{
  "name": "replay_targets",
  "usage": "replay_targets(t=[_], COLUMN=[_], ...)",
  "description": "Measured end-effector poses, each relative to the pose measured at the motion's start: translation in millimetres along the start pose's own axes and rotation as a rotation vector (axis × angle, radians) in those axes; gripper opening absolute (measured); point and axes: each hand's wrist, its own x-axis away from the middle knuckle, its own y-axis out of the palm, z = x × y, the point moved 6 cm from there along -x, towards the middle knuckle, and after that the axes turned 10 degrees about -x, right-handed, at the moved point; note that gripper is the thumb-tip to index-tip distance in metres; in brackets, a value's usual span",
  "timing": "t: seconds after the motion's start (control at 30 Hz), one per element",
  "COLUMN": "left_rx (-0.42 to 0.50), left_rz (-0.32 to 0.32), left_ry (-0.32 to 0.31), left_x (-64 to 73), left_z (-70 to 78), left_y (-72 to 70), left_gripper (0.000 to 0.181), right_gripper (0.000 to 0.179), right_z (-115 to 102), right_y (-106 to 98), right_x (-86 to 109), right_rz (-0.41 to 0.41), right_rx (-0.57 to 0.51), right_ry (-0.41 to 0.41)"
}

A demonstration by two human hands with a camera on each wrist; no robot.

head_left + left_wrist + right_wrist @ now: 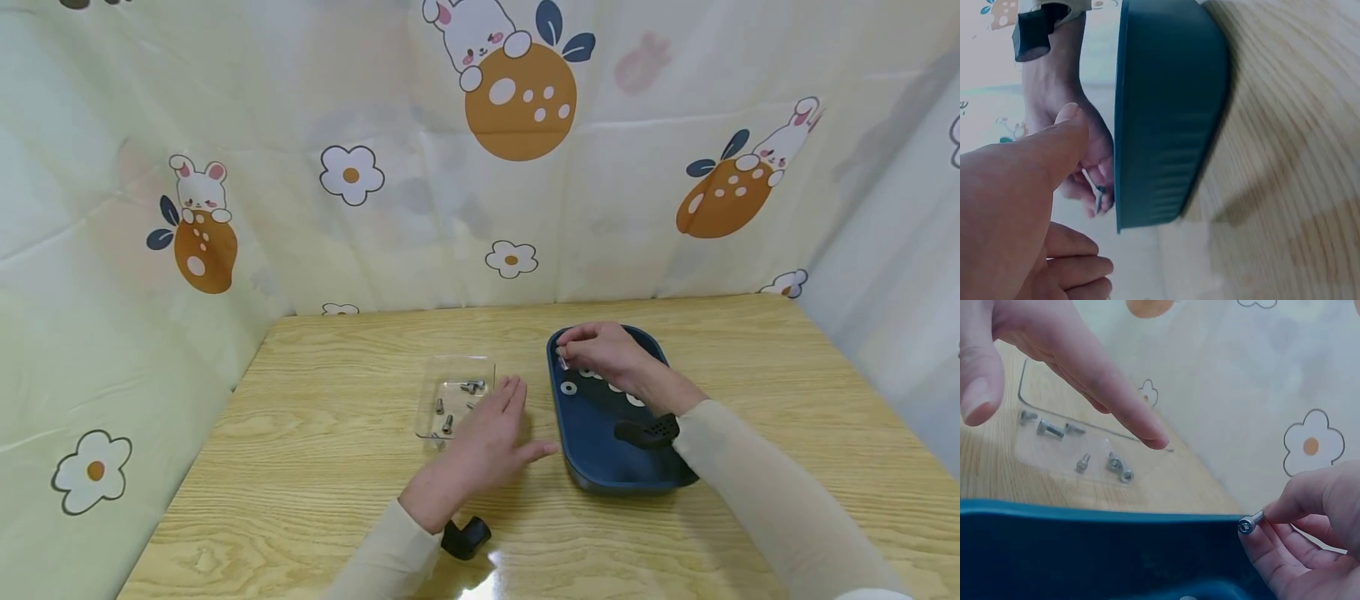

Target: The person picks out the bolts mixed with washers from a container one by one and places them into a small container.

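My right hand [609,354] is over the far left part of a dark blue bin [592,442]. Between its thumb and fingers it pinches a small metal socket-head screw [1249,525], its head toward the right wrist camera. Several pale washers [568,388] lie in the bin. My left hand [483,437] holds nothing; its fingers are extended and its thumb points toward the bin's left wall. In the head view it overlaps the right side of a clear plastic tray [426,404], hiding part of it. Several socket-head screws [1050,429] lie scattered in that tray.
The tray and bin stand on a wood-grain table [322,450], the bin to the right. A curtain [420,225] printed with rabbits and flowers hangs behind the table and along its sides. Each wrist bears a black strapped-on device [467,537].
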Motion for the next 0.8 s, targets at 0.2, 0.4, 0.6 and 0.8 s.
replay_targets(t=[0.2, 0.4, 0.6, 0.8], left_rx=[0.016, 0.033, 0.064, 0.079], left_rz=[0.009, 0.025, 0.032, 0.036], left_ry=[-0.029, -0.044, -0.072, -0.105], left_x=[5.3, 12.1, 20.6, 29.2], left_z=[-13.9, -28.8, -43.9, -57.0], left_y=[-4.9, -7.1, -9.3, -11.4], left_gripper=[0.094, 0.094, 0.092, 0.094], right_gripper=[0.033, 0.029, 0.025, 0.026], right_z=[-8.8, -17.8, -24.5, -27.8], right_y=[5.3, 13.8, 24.6, 37.8], right_x=[-0.2, 1.0, -0.8, -3.7], right_rz=[-0.006, -0.005, -0.012, -0.048], right_rx=[0.006, 0.048, 0.071, 0.099], right_ry=[-0.010, -0.031, -0.059, -0.084])
